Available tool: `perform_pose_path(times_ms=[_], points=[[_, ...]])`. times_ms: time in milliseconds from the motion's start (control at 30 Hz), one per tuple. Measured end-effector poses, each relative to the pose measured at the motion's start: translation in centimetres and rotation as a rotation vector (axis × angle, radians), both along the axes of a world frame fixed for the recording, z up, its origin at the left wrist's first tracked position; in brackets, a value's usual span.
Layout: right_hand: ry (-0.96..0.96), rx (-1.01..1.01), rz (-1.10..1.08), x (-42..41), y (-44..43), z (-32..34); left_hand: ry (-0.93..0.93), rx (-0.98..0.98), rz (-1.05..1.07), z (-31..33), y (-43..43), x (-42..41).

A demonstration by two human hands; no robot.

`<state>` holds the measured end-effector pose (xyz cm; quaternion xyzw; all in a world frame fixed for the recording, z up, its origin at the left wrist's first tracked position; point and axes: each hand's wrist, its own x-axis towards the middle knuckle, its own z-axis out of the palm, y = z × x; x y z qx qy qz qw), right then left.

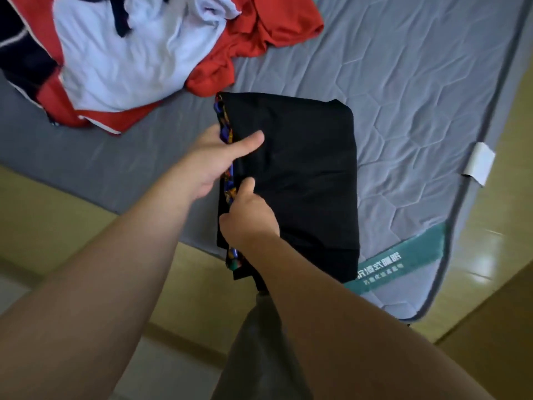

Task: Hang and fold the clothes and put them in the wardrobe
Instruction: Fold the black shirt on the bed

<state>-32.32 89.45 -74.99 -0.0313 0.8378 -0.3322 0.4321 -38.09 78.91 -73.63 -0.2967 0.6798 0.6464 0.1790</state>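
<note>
- Seen from above, looking down past two bare forearms towards a bed.
- Folded black garment (300,174) lying flat as a rough rectangle on the near corner of a grey quilted mattress (418,96), with its lower end reaching past the mattress edge.
- Strip of multicoloured patterned fabric (225,131) in blue, orange and green showing along the garment's left edge, between the black layers.
- Left hand (212,161) gripping that left edge near the top: thumb stretched flat across the black cloth, fingers tucked out of sight underneath.
- Right hand (249,217) gripping the same edge lower down, just below the left hand: thumb on top, fingers curled round the edge.
- Heap of unfolded clothes at the upper left of the mattress, apart from the black garment: a white garment (124,62) on top, a red garment (259,39) spreading out beneath and to the right, and a dark navy piece (26,62) at the far left.
- Teal label band (403,264) with white characters across the mattress corner, partly covered by the black garment.
- Small white tag (478,163) sticking out from the right side of the mattress.
- Glossy yellowish tiled floor (43,203) around the bed.
- Grey fabric (253,356) at the bottom centre between the arms; impossible to tell what it belongs to.
</note>
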Motion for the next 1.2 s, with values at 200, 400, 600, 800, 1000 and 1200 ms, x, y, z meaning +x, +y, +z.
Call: perform_pose_path(times_ms=[200, 400, 600, 800, 1000, 1200], points=[[0.128, -0.041, 0.141, 0.2, 1.2, -2.3, -0.217, -0.299, 0.372, -8.1, -2.1, -0.6], [0.821, 0.27, -0.257, -2.2, 6.2, -5.0, -0.339, -0.619, 0.357, -12.2, -2.8, 0.1], [0.437, 0.352, -0.393, -5.2, 8.1, -8.7, -0.602, -0.712, 0.246, -14.0, -2.8, 0.9], [0.133, 0.185, -0.556, -9.2, 8.5, -9.8, -0.534, -0.601, 0.192, -14.8, -3.7, 0.9], [-0.025, -0.163, -0.688, -15.4, 10.8, -9.0, -0.494, -0.597, 0.214, -13.9, -3.8, 0.3], [-0.131, -0.01, -0.311, -21.5, 11.6, -8.2, -0.304, -0.159, 0.409, -13.0, -5.2, -2.2]])
